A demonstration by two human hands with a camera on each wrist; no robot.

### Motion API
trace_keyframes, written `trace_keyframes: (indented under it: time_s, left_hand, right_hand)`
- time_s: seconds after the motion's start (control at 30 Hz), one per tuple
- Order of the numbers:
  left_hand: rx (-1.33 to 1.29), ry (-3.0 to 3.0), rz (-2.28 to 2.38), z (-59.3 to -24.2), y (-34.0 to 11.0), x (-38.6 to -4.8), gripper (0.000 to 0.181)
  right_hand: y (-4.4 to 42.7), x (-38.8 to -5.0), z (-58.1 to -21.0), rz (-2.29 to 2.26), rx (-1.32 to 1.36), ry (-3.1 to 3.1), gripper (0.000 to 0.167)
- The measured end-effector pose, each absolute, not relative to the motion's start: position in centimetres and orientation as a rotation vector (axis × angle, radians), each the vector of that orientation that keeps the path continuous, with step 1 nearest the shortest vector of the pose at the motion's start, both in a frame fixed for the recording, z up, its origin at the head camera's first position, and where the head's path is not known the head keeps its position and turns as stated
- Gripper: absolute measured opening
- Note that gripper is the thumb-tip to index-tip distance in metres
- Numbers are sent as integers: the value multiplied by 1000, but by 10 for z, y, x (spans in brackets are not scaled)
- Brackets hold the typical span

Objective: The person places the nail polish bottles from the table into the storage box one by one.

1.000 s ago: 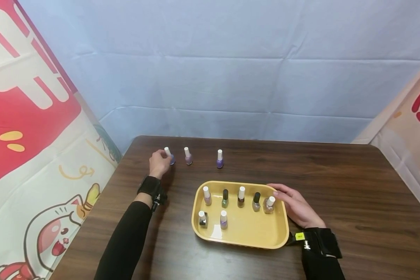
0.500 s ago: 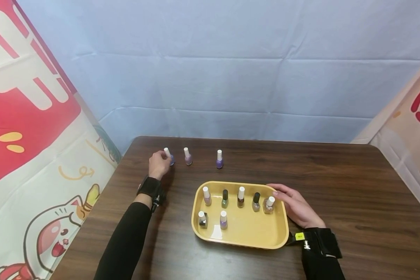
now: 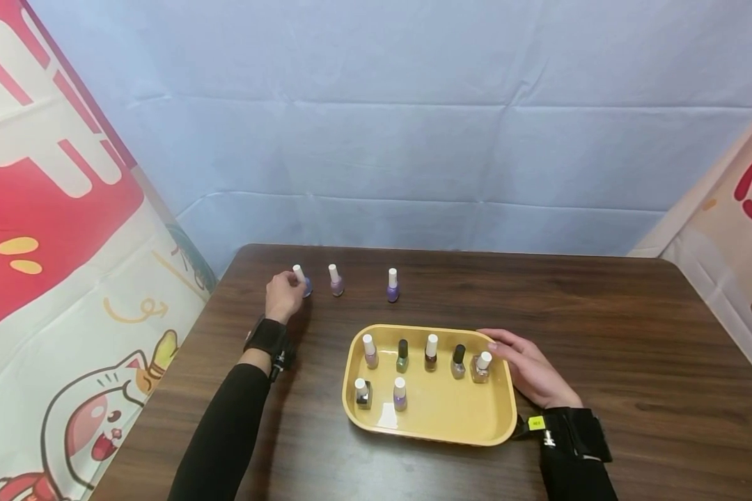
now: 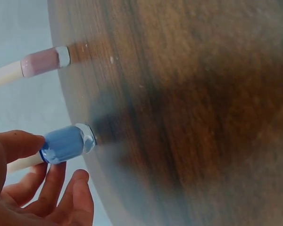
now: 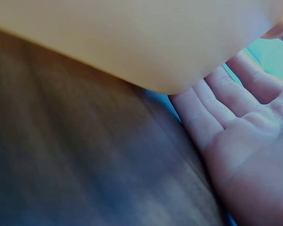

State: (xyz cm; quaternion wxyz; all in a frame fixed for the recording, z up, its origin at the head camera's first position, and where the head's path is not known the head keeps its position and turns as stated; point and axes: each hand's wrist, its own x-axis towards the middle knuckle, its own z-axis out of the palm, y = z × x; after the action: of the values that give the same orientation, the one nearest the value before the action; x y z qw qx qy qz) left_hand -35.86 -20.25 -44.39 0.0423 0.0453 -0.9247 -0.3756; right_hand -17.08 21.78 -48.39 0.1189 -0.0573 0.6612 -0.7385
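Observation:
My left hand [image 3: 283,296] pinches a blue nail polish bottle [image 4: 63,144] with a white cap, thumb and fingers at the cap end of the glass. Its base is close to the tabletop; whether it touches cannot be told. To its right stand a pale mauve nail polish bottle [image 3: 336,284] and a purple nail polish bottle [image 3: 393,292], both white-capped. My right hand [image 3: 539,372] holds the far right corner of a yellow tray [image 3: 464,424], thumb over the rim and fingers along the outer wall.
Several nail polish bottles stand in the tray, including a green one [image 3: 402,362] with a dark cap and a square one [image 3: 363,398] at front left. The dark wooden table [image 3: 570,299] ends at a pale blue cloth backdrop [image 3: 413,139].
Almost nothing differs. The left hand keeps its pinch on the blue bottle, and the right hand and tray hold their places; the view shifts very slightly.

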Motion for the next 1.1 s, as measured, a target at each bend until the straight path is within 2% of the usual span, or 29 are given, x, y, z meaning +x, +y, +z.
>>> trace_keyframes:
  time_s: [1.1]
  left_hand:
    - [165,-2703,-1156,-454,-211,-355,31]
  right_hand:
    - [214,-176,-485,-2155,-159,1931,45]
